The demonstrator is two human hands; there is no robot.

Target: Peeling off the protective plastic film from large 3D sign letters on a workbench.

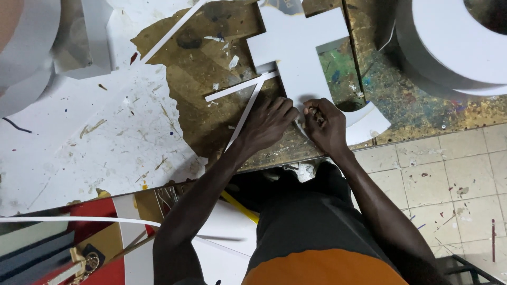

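So the worktop takes up most of the view: a battered brown board with paint splatter and a torn white covering peeling across its left half. Top right sits a big white roll of strip material. Centre top is the white cut-out letter, lying flat, with its curved foot at the worktop's near edge. A couple of thin white strips lie just beside it on the left.

The left hand is pressed flat on the letter's lower edge, fingers together and stretched out, not wrapped round anything. The right hand is bunched at the same edge, fingers pinched tight on something small, can't tell what.

What could go wrong, I'd guess: the letter sits near the edge, so a hard push could slide it off, and the grit and scraps underneath could mark that clean white face.

Tiled floor to the right, speckled with paint. Offcuts and red panels are stashed below left.
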